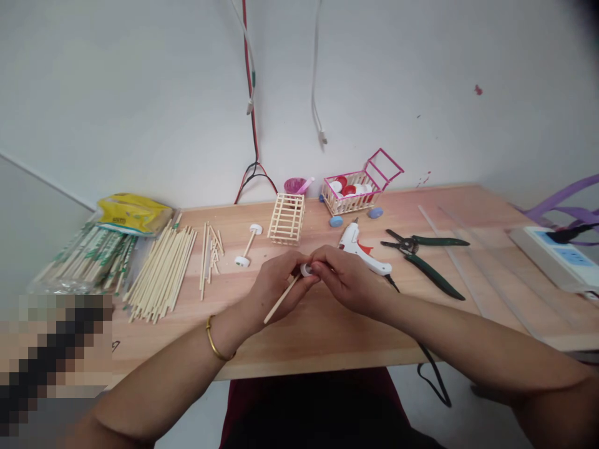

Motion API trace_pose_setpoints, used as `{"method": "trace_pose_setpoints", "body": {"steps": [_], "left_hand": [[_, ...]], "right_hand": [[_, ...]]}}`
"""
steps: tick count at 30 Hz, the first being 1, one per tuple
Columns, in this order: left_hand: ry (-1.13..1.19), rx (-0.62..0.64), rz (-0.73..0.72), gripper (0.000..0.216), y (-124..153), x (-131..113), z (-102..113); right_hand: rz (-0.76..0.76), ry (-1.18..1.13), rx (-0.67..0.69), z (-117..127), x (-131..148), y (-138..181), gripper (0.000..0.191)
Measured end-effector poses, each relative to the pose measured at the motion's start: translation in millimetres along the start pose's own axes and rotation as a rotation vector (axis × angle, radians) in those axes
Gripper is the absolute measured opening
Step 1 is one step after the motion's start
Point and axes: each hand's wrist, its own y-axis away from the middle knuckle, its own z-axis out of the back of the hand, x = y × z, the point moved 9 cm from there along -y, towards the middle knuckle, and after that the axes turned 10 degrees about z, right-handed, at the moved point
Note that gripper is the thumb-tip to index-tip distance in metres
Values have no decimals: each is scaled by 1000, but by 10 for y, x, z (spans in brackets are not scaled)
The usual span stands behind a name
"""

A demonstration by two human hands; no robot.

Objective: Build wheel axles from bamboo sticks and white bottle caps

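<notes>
Left hand (274, 284), pinch on stick (279, 304); right hand (350, 282), pinch on cap (306, 269); pack (133, 214) print blurred.

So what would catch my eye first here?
The two hands meeting over the middle of the table: the left hand grips a wooden stick and the right hand pinches a white disc at its tip. Behind them stands a pink-trimmed toy cart, and a pile of sticks lies on the left.

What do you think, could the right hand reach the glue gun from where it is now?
Probably yes. The glue gun lies just beyond the right hand with nothing between them, though that hand pinches a white wheel on the stick held by the left hand.
</notes>
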Motion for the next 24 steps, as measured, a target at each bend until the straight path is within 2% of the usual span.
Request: {"method": "trace_pose_setpoints", "body": {"steps": [10, 21, 24], "left_hand": [[-17, -4, 20, 17, 7, 31, -17], [17, 5, 51, 17, 3, 64, -36], [4, 3, 73, 17, -5, 71, -37]], "right_hand": [[-83, -70, -24, -26, -112, 29, 19], [-119, -123, -45, -33, -149, 55, 19], [-91, -103, -32, -36, -165, 52, 20]]}}
